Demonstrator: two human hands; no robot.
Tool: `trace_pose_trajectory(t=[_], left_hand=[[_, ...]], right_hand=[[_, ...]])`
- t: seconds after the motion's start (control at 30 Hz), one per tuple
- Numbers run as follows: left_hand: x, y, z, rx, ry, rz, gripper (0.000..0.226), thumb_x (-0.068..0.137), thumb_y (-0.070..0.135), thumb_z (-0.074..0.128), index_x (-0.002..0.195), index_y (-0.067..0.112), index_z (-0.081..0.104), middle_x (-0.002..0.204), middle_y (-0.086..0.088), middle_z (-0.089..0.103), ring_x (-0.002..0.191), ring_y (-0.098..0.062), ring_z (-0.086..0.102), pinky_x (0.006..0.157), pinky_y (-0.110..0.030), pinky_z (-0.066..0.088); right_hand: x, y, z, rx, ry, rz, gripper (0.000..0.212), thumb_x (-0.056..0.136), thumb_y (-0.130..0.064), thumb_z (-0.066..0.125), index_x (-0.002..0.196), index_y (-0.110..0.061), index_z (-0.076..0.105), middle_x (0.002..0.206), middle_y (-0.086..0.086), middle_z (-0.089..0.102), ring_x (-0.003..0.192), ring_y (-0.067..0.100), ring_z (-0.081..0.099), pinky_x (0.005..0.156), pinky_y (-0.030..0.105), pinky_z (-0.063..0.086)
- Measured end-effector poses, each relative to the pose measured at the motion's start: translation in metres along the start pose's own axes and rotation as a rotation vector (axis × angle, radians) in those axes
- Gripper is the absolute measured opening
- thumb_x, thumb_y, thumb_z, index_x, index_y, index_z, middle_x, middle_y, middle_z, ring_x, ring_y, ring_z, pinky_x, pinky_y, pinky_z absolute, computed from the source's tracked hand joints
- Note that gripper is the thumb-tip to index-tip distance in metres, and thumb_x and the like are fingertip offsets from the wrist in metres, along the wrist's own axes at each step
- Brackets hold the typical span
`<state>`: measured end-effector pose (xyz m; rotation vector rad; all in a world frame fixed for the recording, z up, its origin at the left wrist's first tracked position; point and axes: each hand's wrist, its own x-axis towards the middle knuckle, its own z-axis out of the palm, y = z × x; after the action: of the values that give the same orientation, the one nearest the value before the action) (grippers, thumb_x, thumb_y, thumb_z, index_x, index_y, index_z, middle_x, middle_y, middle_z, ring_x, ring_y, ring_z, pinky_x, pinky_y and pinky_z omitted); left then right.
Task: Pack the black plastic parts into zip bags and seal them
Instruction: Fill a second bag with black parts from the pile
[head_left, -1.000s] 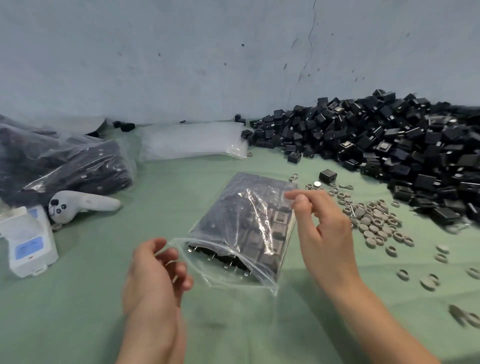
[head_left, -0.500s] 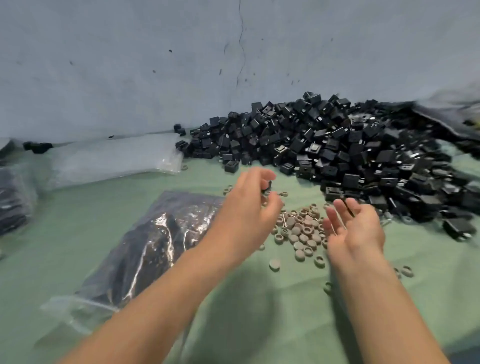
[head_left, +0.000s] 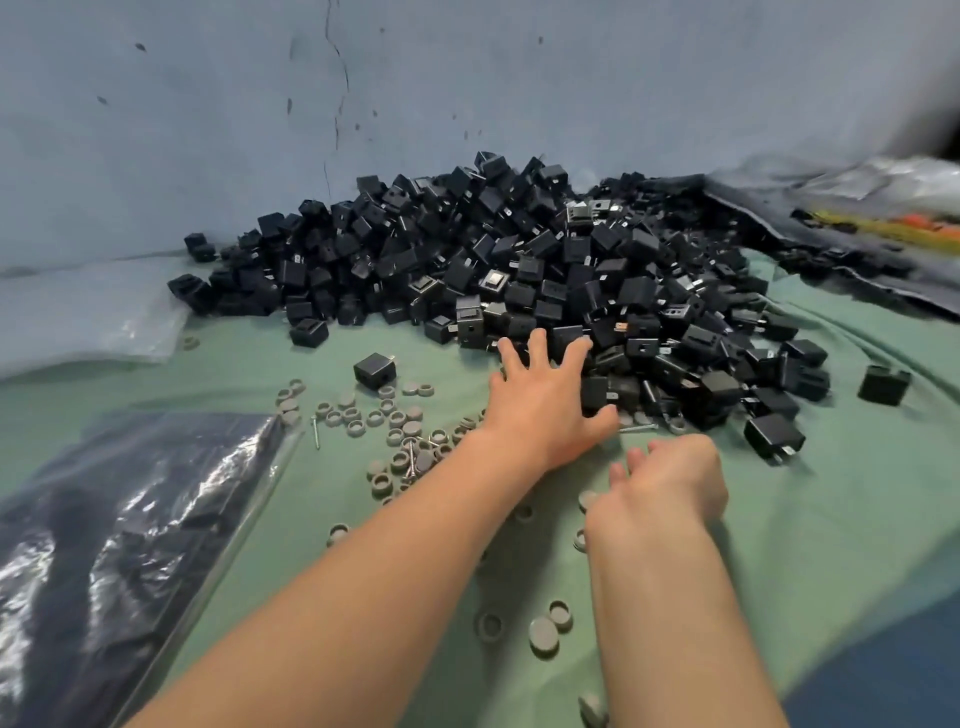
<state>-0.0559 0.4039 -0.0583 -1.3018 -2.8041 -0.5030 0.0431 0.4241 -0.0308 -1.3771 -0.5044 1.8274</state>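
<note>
The left hand (head_left: 545, 400) is resting, fingers wide, on the parts (head_left: 519, 270) heap; we cannot tell whether the curled right hand (head_left: 670, 478) is holding anything. We are judging parts light, rigid, slick: grip flat sides

Worktop covered in green cloth (head_left: 831, 519), creased at right. Small grey rings and caps (head_left: 395, 431) scattered loose across its centre, a few near the front edge. Thin screws (head_left: 315, 432) lie among them. Blue-grey wall (head_left: 467, 78) behind; vertical crack (head_left: 340, 78). Far right: blurred orange-yellow item (head_left: 909, 228).
</note>
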Motion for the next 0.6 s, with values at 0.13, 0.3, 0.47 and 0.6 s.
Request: trace_pose_trajectory(t=[0.13, 0.3, 0.47, 0.6], left_hand=[[-0.004, 0.005, 0.005, 0.050, 0.051, -0.004, 0.055, 0.089, 0.053, 0.044, 0.132, 0.019, 0.041, 0.145, -0.014, 0.039, 0.144, -0.050, 0.008, 0.110, -0.060, 0.027], [-0.010, 0.007, 0.006, 0.042, 0.147, -0.034, 0.049, 0.087, 0.053, 0.048, 0.121, 0.019, 0.044, 0.125, -0.009, 0.051, 0.129, -0.041, 0.032, 0.094, -0.052, 0.037], [-0.014, 0.004, 0.005, -0.037, 0.318, -0.075, 0.038, 0.088, 0.052, 0.048, 0.108, 0.020, 0.042, 0.106, -0.003, 0.060, 0.104, -0.033, 0.043, 0.079, -0.045, 0.044], [-0.002, 0.000, 0.002, -0.064, 0.320, -0.142, 0.045, 0.094, 0.045, 0.047, 0.134, 0.026, 0.037, 0.126, -0.003, 0.053, 0.112, -0.031, 0.043, 0.071, -0.039, 0.042]], right_hand=[[-0.004, 0.000, 0.001, 0.039, -0.006, 0.026, 0.043, 0.094, -0.028, 0.040, 0.131, -0.015, 0.058, 0.126, 0.008, 0.062, 0.116, 0.031, 0.059, 0.106, 0.052, 0.042], [-0.004, -0.004, -0.002, 0.088, -0.015, 0.054, 0.038, 0.098, -0.025, 0.041, 0.126, -0.009, 0.060, 0.087, 0.006, 0.061, 0.081, 0.020, 0.060, 0.071, 0.036, 0.050], [-0.005, -0.008, -0.006, 0.100, -0.020, 0.069, 0.024, 0.099, -0.023, 0.044, 0.109, -0.007, 0.059, 0.075, 0.003, 0.054, 0.069, 0.015, 0.053, 0.055, 0.027, 0.040], [-0.008, -0.006, -0.006, 0.093, -0.041, 0.094, 0.028, 0.099, -0.027, 0.046, 0.113, -0.010, 0.061, 0.077, 0.005, 0.057, 0.071, 0.018, 0.055, 0.064, 0.032, 0.047]])
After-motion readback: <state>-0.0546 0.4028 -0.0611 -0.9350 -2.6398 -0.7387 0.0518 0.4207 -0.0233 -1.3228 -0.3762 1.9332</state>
